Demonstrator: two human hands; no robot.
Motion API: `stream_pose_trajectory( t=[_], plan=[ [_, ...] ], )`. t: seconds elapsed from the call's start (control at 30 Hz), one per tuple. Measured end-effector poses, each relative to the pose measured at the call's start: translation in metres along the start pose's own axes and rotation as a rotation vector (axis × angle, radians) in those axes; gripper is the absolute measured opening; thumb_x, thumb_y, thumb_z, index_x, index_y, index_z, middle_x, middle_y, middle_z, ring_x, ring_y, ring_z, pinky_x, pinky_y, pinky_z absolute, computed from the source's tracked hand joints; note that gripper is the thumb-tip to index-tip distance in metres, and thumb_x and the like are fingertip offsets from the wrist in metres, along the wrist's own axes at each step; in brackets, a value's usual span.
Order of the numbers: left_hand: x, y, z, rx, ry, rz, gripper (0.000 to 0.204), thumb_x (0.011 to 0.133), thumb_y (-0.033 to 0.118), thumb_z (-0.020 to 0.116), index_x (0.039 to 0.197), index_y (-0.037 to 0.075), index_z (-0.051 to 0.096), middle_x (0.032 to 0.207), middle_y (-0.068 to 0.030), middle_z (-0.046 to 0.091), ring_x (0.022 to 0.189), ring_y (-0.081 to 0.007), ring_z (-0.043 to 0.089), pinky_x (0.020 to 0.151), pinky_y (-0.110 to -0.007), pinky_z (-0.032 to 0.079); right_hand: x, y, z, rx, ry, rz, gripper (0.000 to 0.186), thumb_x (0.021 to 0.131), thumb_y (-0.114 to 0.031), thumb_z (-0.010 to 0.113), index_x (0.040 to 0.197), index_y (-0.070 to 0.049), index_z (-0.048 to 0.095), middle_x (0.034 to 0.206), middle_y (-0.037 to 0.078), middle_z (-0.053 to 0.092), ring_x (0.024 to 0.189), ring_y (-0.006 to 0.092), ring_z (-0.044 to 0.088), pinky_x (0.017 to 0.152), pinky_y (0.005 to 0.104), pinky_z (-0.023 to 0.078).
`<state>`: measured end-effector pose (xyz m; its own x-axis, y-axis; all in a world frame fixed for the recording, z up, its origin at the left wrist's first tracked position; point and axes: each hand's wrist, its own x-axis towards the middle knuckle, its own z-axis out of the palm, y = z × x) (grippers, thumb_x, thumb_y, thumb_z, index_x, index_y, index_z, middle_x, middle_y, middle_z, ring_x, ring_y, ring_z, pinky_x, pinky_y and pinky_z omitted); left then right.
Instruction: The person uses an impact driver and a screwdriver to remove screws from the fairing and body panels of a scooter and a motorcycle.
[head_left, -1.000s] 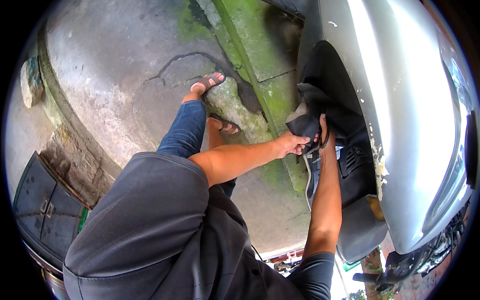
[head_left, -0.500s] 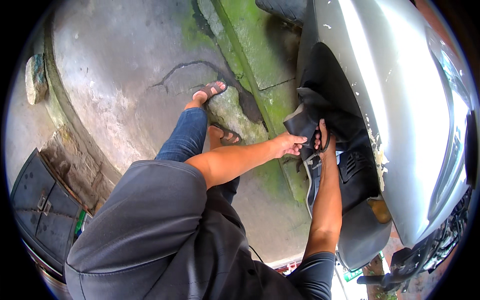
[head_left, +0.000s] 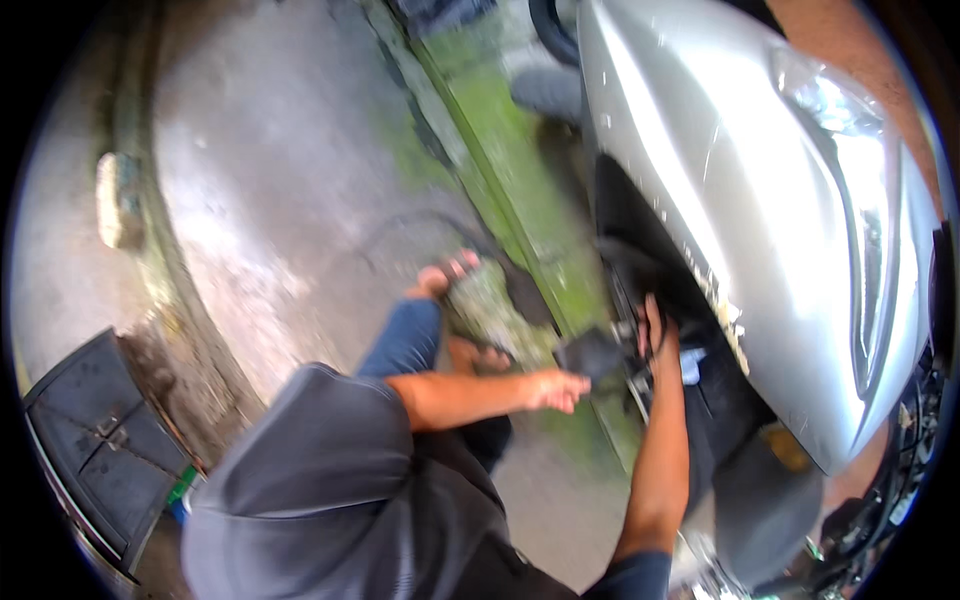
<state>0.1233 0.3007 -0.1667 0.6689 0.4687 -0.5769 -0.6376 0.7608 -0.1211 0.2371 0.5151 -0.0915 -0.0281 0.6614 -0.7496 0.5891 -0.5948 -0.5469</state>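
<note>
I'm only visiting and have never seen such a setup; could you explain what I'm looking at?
There is no robot here, just a person's bare hands. A camera worn on the head looks down, so you see their forearms, dark shirt and feet; its wide lens bends straight edges. Below is concrete with green patches. On the right is a silver vehicle with chipped paint. The left hand is at a dark flap; the right hand is by the vehicle's dark underside, with a black loop against it. Motion blur hides exactly what either hand grips.
</note>
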Motion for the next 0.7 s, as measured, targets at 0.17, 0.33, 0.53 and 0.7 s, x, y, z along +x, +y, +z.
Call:
stream_pose_trajectory(
  t=[0.17, 0.33, 0.53, 0.7],
  plan=[
    [-0.060, -0.027, -0.040, 0.496, -0.067, -0.139, 0.028, 0.089, 0.033, 0.076, 0.088, 0.007, 0.065, 0.073, -0.0011, 0.061, 0.064, -0.0132, 0.061, 0.064, -0.030, 0.053, -0.119, 0.037, 0.020, 0.365, -0.048, -0.123, 0.031, 0.097, -0.034, 0.059, 0.105, -0.004, 0.061, 0.060, -0.002, 0.048, 0.048, 0.0085, 0.045, 0.045, 0.0245, 0.035],
    [-0.060, -0.077, -0.011, 1.192, -0.034, -0.394, 0.047, 0.079, 0.050, 0.080, 0.079, 0.004, 0.069, 0.074, -0.0046, 0.066, 0.063, -0.0148, 0.062, 0.061, -0.028, 0.053, -0.225, 0.195, 0.032, 0.651, 0.152, -0.422, 0.026, 0.095, -0.019, 0.058, 0.113, 0.000, 0.057, 0.062, 0.000, 0.050, 0.050, 0.0092, 0.048, 0.047, 0.0243, 0.038],
    [0.024, -0.223, 0.035, 1.787, -0.234, -0.454, 0.037, 0.077, 0.043, 0.081, 0.082, 0.007, 0.071, 0.067, -0.0043, 0.066, 0.054, -0.0136, 0.060, 0.051, -0.032, 0.048, -0.340, 0.441, 0.047, 1.133, 0.649, 0.022, 0.029, 0.093, -0.032, 0.069, 0.099, -0.007, 0.057, 0.065, 0.003, 0.054, 0.049, 0.0140, 0.052, 0.044, 0.0290, 0.043],
    [0.107, -0.362, 0.109, 2.428, -0.593, -0.077, 0.060, 0.070, 0.056, 0.075, 0.084, -0.002, 0.072, 0.079, -0.0218, 0.071, 0.074, -0.0347, 0.070, 0.070, -0.045, 0.055, -0.474, 0.560, 0.001, 1.607, 0.983, -0.053, 0.036, 0.094, -0.039, 0.067, 0.112, -0.009, 0.056, 0.083, 0.006, 0.061, 0.065, 0.0145, 0.059, 0.056, 0.0301, 0.049]
  ],
)
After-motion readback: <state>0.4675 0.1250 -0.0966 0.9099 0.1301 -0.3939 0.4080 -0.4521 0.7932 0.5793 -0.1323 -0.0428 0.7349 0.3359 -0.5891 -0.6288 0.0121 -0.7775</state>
